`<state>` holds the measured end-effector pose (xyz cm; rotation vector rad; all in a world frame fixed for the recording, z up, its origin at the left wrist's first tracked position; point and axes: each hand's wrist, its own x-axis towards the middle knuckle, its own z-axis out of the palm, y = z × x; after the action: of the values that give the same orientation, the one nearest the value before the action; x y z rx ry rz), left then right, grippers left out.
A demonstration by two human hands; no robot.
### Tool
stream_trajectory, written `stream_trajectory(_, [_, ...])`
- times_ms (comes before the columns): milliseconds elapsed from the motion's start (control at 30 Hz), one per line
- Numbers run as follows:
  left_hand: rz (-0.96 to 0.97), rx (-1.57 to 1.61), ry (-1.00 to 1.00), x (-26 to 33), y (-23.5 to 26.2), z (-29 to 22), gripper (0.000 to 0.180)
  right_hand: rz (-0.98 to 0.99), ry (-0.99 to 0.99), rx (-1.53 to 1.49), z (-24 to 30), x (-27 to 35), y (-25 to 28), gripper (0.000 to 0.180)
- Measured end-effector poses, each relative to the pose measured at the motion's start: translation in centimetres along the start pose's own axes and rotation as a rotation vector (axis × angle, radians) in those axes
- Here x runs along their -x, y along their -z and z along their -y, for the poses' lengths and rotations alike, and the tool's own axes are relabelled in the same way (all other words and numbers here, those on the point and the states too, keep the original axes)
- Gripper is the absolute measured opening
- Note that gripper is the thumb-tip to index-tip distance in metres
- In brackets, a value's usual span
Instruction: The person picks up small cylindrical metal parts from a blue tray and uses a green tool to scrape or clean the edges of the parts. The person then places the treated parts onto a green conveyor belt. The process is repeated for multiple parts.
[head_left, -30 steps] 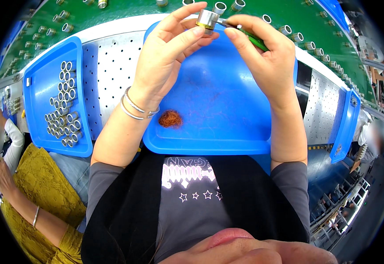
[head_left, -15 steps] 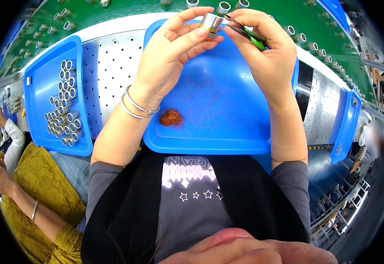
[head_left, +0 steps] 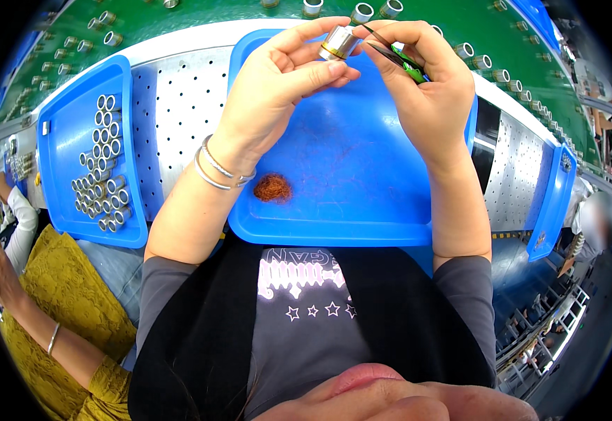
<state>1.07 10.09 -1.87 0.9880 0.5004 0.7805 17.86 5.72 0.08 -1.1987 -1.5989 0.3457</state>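
Between the thumb and fingers of my left hand (head_left: 285, 74) is a short silver metal cylinder (head_left: 339, 43) with a copper-coloured band of winding near its lower end. My right hand (head_left: 429, 77) grips a pair of tweezers (head_left: 406, 63) with green and black handles. Their dark, slightly parted tips point at the cylinder's upper right side; whether they touch it I cannot tell. Both hands are raised over the far part of a blue tray (head_left: 348, 161). Inside that tray, near its left front corner, lies a tangled clump of fine copper-coloured wire (head_left: 272, 188).
On the left, another blue tray (head_left: 53, 175) carries several similar metal cylinders (head_left: 102, 172). Beyond the trays runs a green conveyor belt (head_left: 201, 17) with more cylinders standing on it. A perforated metal surface (head_left: 180, 91) separates the trays. A co-worker's arm (head_left: 46, 337) shows at lower left.
My left hand has tilted the cylinder, so its top now leans to the right. The tweezers and my right hand have shifted slightly. Cylinders on the belt have moved a little to the right.
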Motion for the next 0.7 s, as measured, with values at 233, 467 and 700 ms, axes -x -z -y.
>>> stream_trajectory(233, [0.02, -0.117, -0.011, 0.2, -0.3, -0.2, 0.038, 0.019, 0.047, 0.09, 0.9, -0.2, 0.4, 0.018])
stream_trajectory(467, [0.019, -0.176, -0.076, 0.3, -0.3, 0.3, 0.039, -0.026, -0.002, 0.016, 1.0, -0.1, 0.6, 0.019])
stream_trajectory(700, [-0.023, -0.161, -0.063, 0.3, -0.4, -0.1, 0.041, -0.162, -0.109, -0.102, 1.7, -0.7, 0.5, 0.016])
